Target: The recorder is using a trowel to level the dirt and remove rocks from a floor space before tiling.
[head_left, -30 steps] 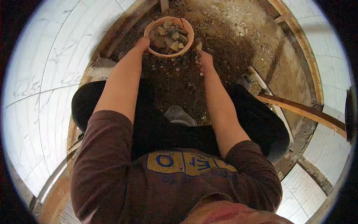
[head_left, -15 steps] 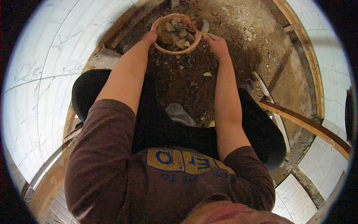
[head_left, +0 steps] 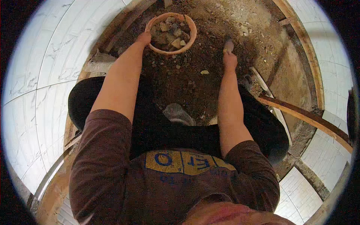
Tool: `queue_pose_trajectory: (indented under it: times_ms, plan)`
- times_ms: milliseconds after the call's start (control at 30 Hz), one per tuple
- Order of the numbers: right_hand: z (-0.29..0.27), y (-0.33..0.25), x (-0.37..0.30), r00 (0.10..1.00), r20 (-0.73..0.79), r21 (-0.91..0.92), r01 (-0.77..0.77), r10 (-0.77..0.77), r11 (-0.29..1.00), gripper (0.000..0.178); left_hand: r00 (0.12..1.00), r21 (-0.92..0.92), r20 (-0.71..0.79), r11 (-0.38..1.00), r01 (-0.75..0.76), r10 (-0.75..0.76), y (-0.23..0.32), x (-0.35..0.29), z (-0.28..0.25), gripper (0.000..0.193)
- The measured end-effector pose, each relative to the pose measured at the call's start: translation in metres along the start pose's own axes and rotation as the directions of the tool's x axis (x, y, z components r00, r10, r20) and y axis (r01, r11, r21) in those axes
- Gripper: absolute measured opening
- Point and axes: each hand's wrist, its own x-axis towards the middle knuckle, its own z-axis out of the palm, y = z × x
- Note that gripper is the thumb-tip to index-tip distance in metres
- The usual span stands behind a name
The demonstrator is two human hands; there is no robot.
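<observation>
A round orange-pink basin stands on the dirt at the far side, holding broken stones and rubble. My left hand is closed on the left part of its rim; the fingertips are hidden. Off to the right of the basin, my right hand is wrapped round the handle of a small trowel. The trowel's grey blade points away from me, over or against the ground; I cannot tell whether it touches.
Dark loose soil lies between my knees, with a pale stone chip on it. Scattered rubble covers the far right ground. A wooden strip juts in from the right. White tiled surfaces stand along both sides.
My right hand has moved the trowel away from the basin's right rim, to the right and slightly nearer. The basin and my left hand have shifted a little left.
</observation>
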Motion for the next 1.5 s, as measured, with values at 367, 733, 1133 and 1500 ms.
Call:
queue_pose_trajectory:
  times_ms: [367,733,1133,1500]
  plan:
    - [0.032,-0.027,-0.052,0.999,0.044,0.098,0.025,-0.029,0.995,0.044,0.931,-0.052,0.364,0.997,0.05,-0.027,0.072,-0.041,-0.044,0.03]
    - [0.004,0.103,-0.019,0.842,-0.327,0.256,-0.357,0.428,0.898,0.054,0.918,0.295,0.357,0.912,-0.283,0.17,0.09,-0.043,-0.036,0.032]
    - [0.011,-0.001,-0.04,0.961,-0.276,0.008,0.037,-0.033,0.999,0.058,0.899,0.463,0.273,0.772,-0.436,0.344,0.064,-0.017,-0.024,0.032]
    - [-0.006,0.04,-0.039,0.965,0.056,0.26,-0.263,0.257,0.929,0.059,0.807,0.688,0.588,0.488,-0.537,0.059,0.014,-0.03,-0.037,0.028]
